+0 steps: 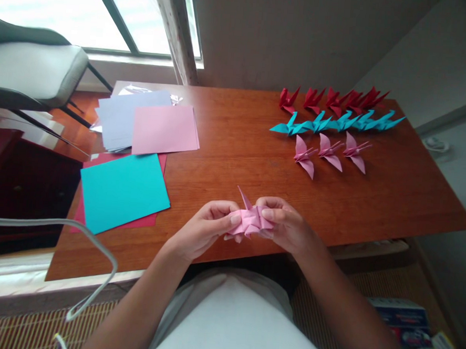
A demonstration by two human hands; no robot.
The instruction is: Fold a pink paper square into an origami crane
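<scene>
A pink folded paper piece (249, 218), partly shaped like a crane with one point sticking up, is held over the near edge of the wooden table (234, 159). My left hand (205, 227) pinches its left side with closed fingers. My right hand (286, 223) grips its right side, fingers closed on the paper. On the table to the far right lie three finished pink cranes (329, 151), a row of several teal cranes (336, 123) and a row of several red cranes (334, 99).
Paper sheets lie on the table's left: a teal sheet (123, 190) over a red one, a pink sheet (164, 129), a lavender stack (120, 117). A grey chair (34, 67) stands by the window. A white cable (89, 255) hangs near left. A booklet (413, 327) lies on the floor.
</scene>
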